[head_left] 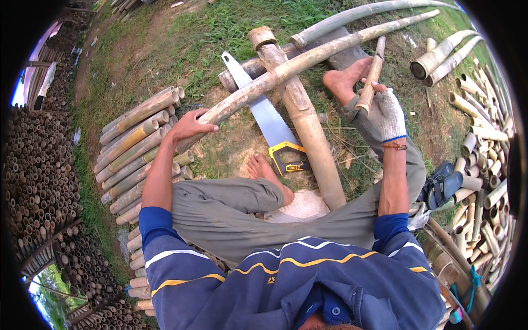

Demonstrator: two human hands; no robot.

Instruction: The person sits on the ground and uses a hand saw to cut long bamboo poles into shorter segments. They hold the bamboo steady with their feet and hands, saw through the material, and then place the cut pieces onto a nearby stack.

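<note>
My bare left hand (190, 125) is closed around the near end of a long bamboo pole (313, 61), which slants up to the far right. That pole rests across a thicker bamboo post (308, 124). My right hand (389, 113), in a white knit glove, grips a short, thin bamboo stick (374, 74) beside my bare foot (347, 80). Between my legs and the pole lies a hand saw (272, 124) with a yellow and black handle. Its blade passes under the long pole, its tip showing beyond.
Cut bamboo lengths (140, 137) are stacked at my left. A larger heap of short bamboo pieces (484, 187) lies at the right, next to dark sandals (444, 184). Another curved bamboo pole (357, 19) lies at the far side. Many bamboo ends (38, 170) fill the far left.
</note>
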